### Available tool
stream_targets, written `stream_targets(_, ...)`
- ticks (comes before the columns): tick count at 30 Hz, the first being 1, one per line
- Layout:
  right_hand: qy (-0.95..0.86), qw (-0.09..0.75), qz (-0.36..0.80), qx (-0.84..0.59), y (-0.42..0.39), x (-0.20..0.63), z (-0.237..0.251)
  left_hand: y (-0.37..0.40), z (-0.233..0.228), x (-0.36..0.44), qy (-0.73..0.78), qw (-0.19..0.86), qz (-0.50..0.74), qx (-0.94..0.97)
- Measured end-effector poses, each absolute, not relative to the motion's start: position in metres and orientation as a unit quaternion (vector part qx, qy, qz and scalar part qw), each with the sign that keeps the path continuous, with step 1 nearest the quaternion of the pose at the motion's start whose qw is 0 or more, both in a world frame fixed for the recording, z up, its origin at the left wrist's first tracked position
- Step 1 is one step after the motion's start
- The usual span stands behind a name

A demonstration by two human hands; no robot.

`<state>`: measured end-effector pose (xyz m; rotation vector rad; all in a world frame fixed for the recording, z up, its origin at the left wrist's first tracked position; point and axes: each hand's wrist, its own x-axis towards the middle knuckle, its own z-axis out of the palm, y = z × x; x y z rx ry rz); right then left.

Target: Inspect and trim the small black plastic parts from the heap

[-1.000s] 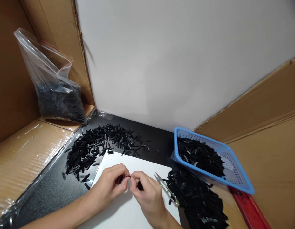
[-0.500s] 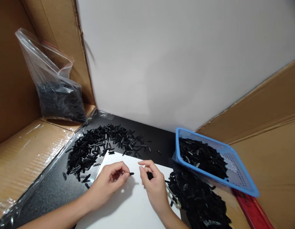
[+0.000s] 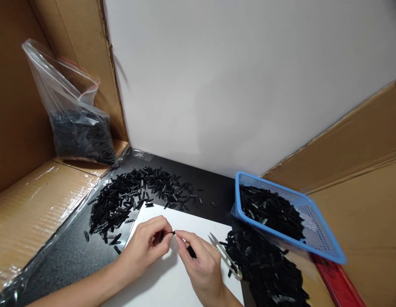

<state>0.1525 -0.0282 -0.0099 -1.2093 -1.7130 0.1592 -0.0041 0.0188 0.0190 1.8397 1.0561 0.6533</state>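
At the far left a clear plastic bag (image 3: 77,123) of black parts leans against the cardboard wall, and a loose heap of black pieces (image 3: 127,200) spreads over the dark tabletop just behind the white sheet (image 3: 172,281) I work on. My left hand (image 3: 147,249) is closed in a pinch, thumb and forefinger gripping a small black piece (image 3: 173,233): slim, dark and matte, only its tip showing past my fingertips, held just above the sheet. My right hand (image 3: 201,264) meets it from the other side, fingertips nipped onto that same tip, with a second black piece (image 3: 191,252) tucked against the palm under curled fingers. Half a second ago the right hand was lifted clear, fingers spread, and the piece stuck out from the left hand alone; now the two hands have come together over it. Thread snips (image 3: 226,258) lie just beside my right hand, near a second black pile (image 3: 268,273), and a blue basket (image 3: 326,249) of more pieces sits at the right.
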Motion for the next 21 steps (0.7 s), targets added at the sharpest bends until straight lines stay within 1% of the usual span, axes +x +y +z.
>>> stream_targets(6, -0.71, 0.487, 0.073, -0.503, -0.0275, 0.1532, -0.0111, 0.0161, 0.0138, -0.007, 0.398, 0.391, 0.255, 0.79)
stream_targets(13, -0.705, 0.464, 0.144, -0.517, -0.0274, 0.1564, -0.0081, 0.0162, 0.0135, -0.0085, 0.383, 0.369, 0.237, 0.813)
stream_targets(21, -0.734, 0.432, 0.083, -0.517, -0.0269, 0.1549, -0.0123, 0.0158, 0.0134, -0.0059, 0.381, 0.382, 0.234, 0.809)
